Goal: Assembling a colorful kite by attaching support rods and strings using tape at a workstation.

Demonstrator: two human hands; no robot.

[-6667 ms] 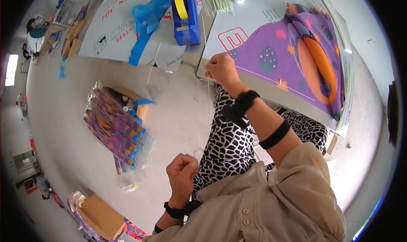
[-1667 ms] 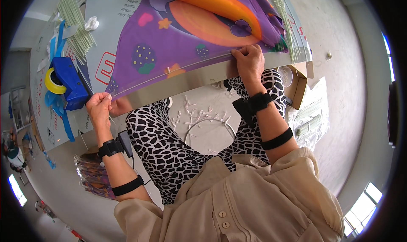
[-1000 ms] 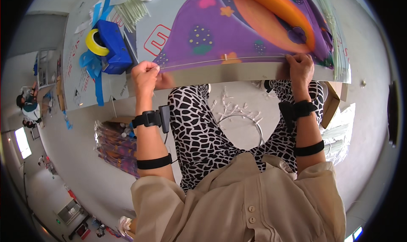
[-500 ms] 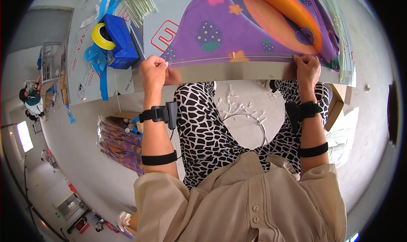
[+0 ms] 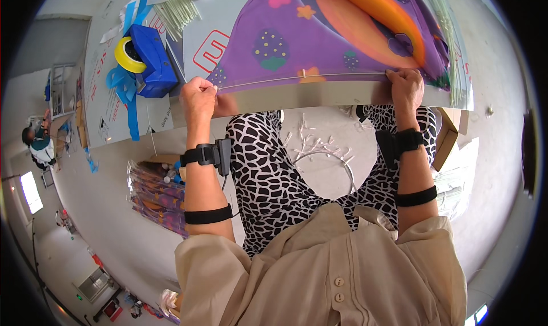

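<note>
A purple printed fabric sheet (image 5: 245,58), with stars, strawberries and an orange shape, lies on the table by its near edge. Along the sheet's near side runs a thin white rod (image 5: 342,74) with a small white piece at its middle. My left hand (image 5: 198,100) pinches the rod's left end at the fabric corner. Toward the other end, my right hand (image 5: 407,93) is closed in a pinch on the rod and fabric edge. Both hands rest by the table's front edge, and their fingertips partly hide the rod ends.
A blue tape dispenser (image 5: 155,61) with a yellow tape roll stands left of the fabric, beside blue strips (image 5: 132,118). Behind it lies a bundle of pale rods (image 5: 176,7). Below are wrapped packages (image 5: 151,197), a cardboard box (image 5: 448,135) and scattered white pieces (image 5: 311,138). Another person (image 5: 41,142) is far left.
The whole view has shifted slightly, so table, fabric and hands appear a little farther left. Both hands keep their pinch on the rod and fabric edge.
</note>
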